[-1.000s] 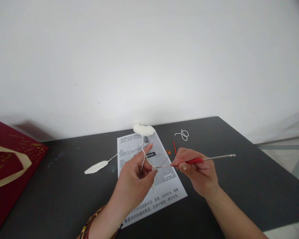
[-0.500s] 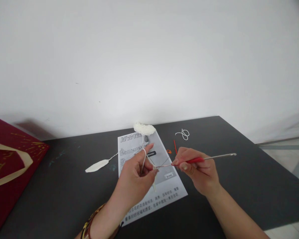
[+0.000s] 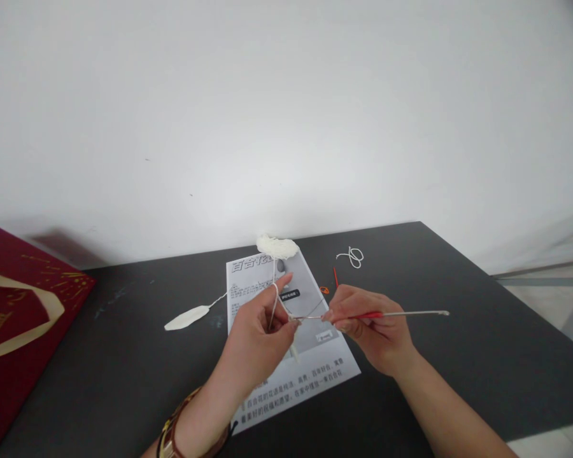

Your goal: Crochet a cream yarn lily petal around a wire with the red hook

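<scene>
My left hand point(image 3: 262, 331) is closed, pinching a small white crochet piece point(image 3: 293, 353) between thumb and fingers, its lower end hanging beneath them. White yarn point(image 3: 274, 270) runs from a loose yarn bundle point(image 3: 277, 247) down over the raised index finger. A crochet hook point(image 3: 375, 315) with a red grip and metal shafts at both ends lies in my closed right hand point(image 3: 372, 327). Its thin tip reaches the crochet piece at my left fingertips; the exact loop there is too small to make out. Both hands are above the printed sheet's right half.
The printed sheet point(image 3: 296, 407) lies on the dark table point(image 3: 124, 375). A white leaf-shaped crochet piece point(image 3: 187, 317) lies left of it. To the right are an orange stitch marker point(image 3: 324, 290), a red stick point(image 3: 335, 277) and a white yarn scrap point(image 3: 353, 257). A red bag point(image 3: 23, 337) stands at left.
The hook has swung to a flatter angle, and its tip has shifted slightly left at the crochet piece. My right hand has moved slightly left; my left hand stays nearly in place.
</scene>
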`<action>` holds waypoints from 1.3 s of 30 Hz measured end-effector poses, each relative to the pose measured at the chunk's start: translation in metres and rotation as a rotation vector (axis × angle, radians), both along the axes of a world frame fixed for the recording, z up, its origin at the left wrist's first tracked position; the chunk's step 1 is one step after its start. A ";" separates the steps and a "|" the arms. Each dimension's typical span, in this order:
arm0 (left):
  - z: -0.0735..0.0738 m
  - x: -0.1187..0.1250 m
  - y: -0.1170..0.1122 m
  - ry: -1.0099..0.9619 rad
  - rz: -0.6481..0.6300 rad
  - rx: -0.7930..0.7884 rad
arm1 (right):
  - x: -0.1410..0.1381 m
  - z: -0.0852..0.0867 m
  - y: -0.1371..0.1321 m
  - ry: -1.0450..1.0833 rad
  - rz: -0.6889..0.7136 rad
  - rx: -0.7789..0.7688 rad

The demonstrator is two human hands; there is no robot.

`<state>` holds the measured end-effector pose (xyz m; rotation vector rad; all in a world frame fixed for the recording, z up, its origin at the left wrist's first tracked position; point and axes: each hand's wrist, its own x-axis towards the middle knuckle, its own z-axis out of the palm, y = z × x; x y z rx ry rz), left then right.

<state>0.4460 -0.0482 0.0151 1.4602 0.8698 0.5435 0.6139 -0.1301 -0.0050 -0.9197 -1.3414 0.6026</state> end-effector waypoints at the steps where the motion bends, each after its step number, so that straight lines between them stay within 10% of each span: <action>1: 0.000 0.000 0.001 -0.010 0.000 -0.027 | 0.000 0.000 0.001 0.014 0.001 -0.004; 18: -0.006 0.003 -0.002 -0.158 0.198 -0.126 | 0.001 0.004 -0.001 -0.260 0.009 0.095; 39: -0.022 -0.001 -0.009 0.153 0.261 0.809 | 0.001 0.005 -0.002 -0.162 -0.117 -0.047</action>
